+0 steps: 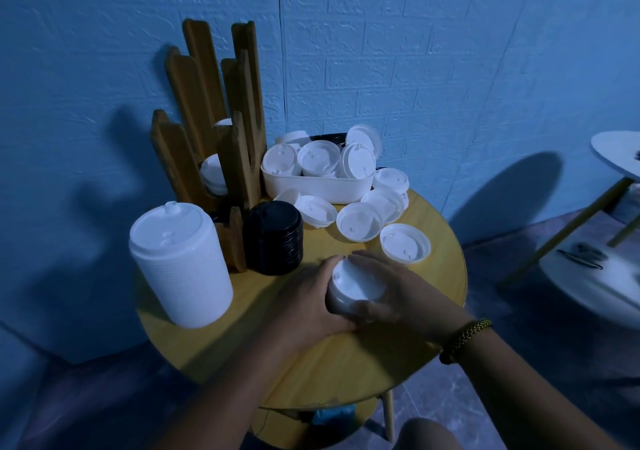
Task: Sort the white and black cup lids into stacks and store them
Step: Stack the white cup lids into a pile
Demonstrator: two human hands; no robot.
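Sorting in progress, head view. The left grip and the right grip cup a short stack of white moulded-plastic cup lids from opposite sides. Both are curled about its ribbed wall, probably to square the lids before the stack is moved. The stack rests near the front of the round, yellow wood-grain desk.

To the left stands a tall column of nested white lids, its side finely ridged. Just beside it is a squat stack of glossy black lids. Keeping the colours apart suits the sorting.

Behind them rises a brown rack of upright wooden slats; white lids show between the slats, so it likely serves as the store.

A white oblong plastic tub at the rear holds jumbled white lids. Loose white domed lids lie scattered before it, not yet stacked. A braided yellow-and-dark wristband circles the right wrist.
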